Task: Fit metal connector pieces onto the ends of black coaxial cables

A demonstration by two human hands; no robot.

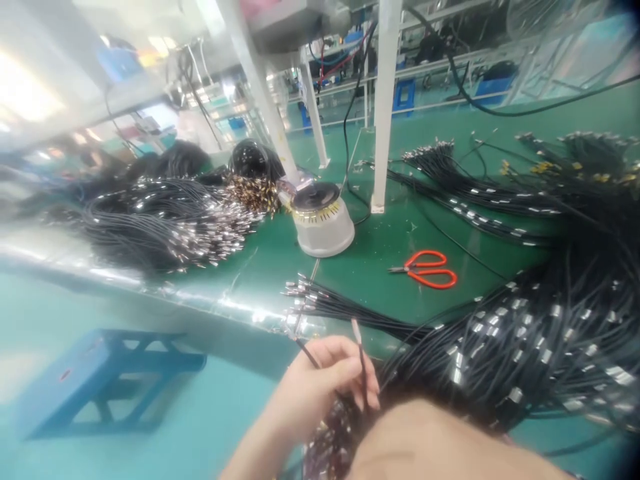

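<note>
My left hand [320,383] reaches in from the bottom left, its fingers closed around two thin black cables [363,363] with metal tips that stick up past the fingers. It sits at the near edge of the green table [380,260], just in front of a small fan of metal-tipped cable ends [310,300]. A broad blurred patch of skin, my right hand or forearm [430,440], fills the bottom centre; its fingers do not show. A big heap of black cables with silver sleeves [540,340] lies right beside both hands.
Orange-handled scissors [427,269] lie mid-table. A white round pot with a dark lid [323,223] stands behind them. Another cable bundle [165,223] lies at left, more cables [480,190] at the back right. White frame posts [385,107] rise from the table. A blue stool [105,377] stands on the floor.
</note>
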